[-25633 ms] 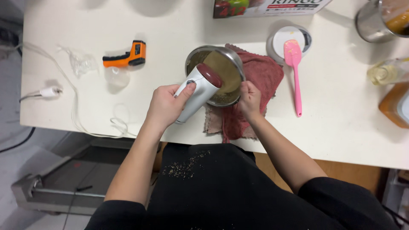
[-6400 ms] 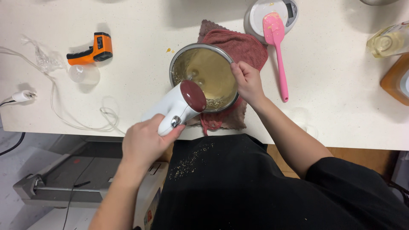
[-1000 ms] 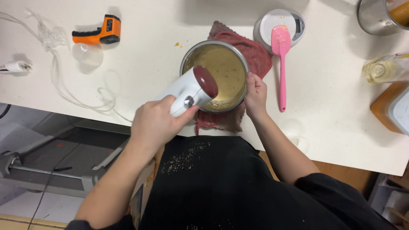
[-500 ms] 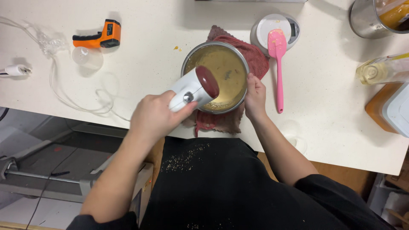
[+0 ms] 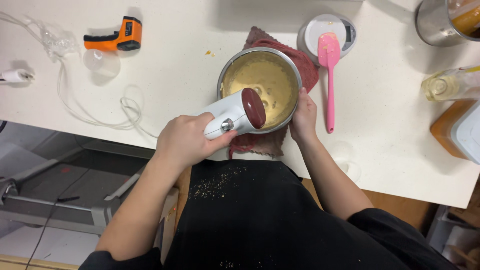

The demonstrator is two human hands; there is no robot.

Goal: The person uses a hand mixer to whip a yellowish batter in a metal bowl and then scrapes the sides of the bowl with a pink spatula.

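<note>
Batter is filling the metal bowl (image 5: 260,89), sitting on a red cloth (image 5: 305,65) mid-table. Left hand (image 5: 184,140) is gripping the white mixer (image 5: 235,114) over it; right hand (image 5: 304,117) is clasping the rim. Pink spatula (image 5: 328,70) is lying just beside, orange thermometer (image 5: 115,37) well apart.

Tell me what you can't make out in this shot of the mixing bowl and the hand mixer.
All in the head view:
- The beaters: hidden under the hand mixer body, gripped by the left hand.
- The near wall of the mixing bowl: covered by the mixer.
- The right hand palm: turned against the bowl's rim.
- The metal pot and orange container: cut off by the frame edges.
- The kitchen scale display: too small.
</note>
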